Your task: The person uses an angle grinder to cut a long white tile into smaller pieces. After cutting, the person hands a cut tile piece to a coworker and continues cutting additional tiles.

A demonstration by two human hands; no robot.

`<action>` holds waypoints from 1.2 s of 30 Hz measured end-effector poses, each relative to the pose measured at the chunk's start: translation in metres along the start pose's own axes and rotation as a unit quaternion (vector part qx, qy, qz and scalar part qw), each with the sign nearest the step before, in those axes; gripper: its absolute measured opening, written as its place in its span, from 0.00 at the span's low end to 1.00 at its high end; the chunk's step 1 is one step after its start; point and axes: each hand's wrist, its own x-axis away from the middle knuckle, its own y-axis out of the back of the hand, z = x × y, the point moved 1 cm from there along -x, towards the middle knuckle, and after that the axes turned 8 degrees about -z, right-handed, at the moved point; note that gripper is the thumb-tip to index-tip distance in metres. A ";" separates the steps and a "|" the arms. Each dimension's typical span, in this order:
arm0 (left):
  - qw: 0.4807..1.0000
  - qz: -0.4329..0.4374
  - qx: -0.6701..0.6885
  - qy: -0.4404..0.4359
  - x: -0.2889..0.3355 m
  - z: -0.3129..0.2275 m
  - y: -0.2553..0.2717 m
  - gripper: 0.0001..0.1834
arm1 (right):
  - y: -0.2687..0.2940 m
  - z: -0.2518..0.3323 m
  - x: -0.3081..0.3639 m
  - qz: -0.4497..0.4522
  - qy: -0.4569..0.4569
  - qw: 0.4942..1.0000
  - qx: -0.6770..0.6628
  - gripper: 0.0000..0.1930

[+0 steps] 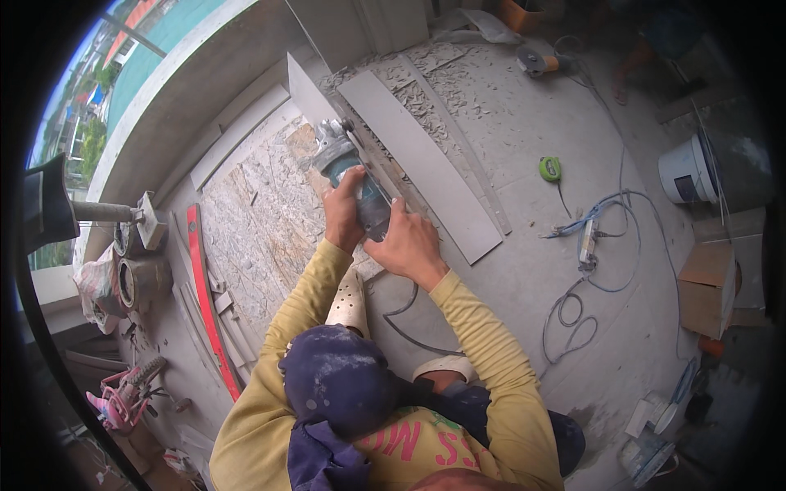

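Note:
A teal angle grinder (pixel 368 192) with a dusty silver head is held in both my hands. My left hand (pixel 344 209) wraps around its body near the middle. Behind it, my right hand (pixel 407 245) grips the rear end. The grinder's head is beside the near end of a thin grey tile piece (pixel 307 90) that stands tilted; whether its disc touches the tile cannot be made out. Just right of the tool lies a long grey tile plank (pixel 422 168). Under and left of my hands is a dusty, stone-patterned slab (pixel 254 217).
A red level (pixel 205 295) lies left among tile offcuts. Right are a green tape measure (pixel 550 169), an extension socket (pixel 587 245) with looping cords, a white bucket (pixel 686 169) and a cardboard box (pixel 706 282). Another grinder (pixel 536 61) lies far off, near another person's foot (pixel 621 88).

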 end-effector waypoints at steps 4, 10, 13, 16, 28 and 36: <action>1.000 -0.001 -0.002 -0.010 0.003 0.002 0.000 0.19 | 0.006 0.002 0.004 0.015 -0.001 1.000 0.002 0.38; 1.000 0.011 0.001 -0.013 0.009 0.008 0.002 0.21 | 0.004 -0.004 0.013 0.010 0.001 1.000 -0.001 0.38; 1.000 0.017 -0.011 -0.015 0.013 0.010 0.002 0.22 | 0.004 -0.007 0.018 -0.002 0.002 1.000 0.000 0.38; 1.000 0.010 -0.005 -0.007 0.016 0.012 0.002 0.22 | 0.004 -0.008 0.020 0.000 0.000 1.000 -0.006 0.38; 1.000 0.021 -0.002 0.004 0.025 0.015 0.004 0.21 | 0.007 -0.010 0.028 0.007 -0.006 1.000 -0.013 0.38; 1.000 0.025 -0.007 0.000 0.036 0.014 0.002 0.21 | 0.008 -0.014 0.034 0.022 0.000 1.000 -0.008 0.41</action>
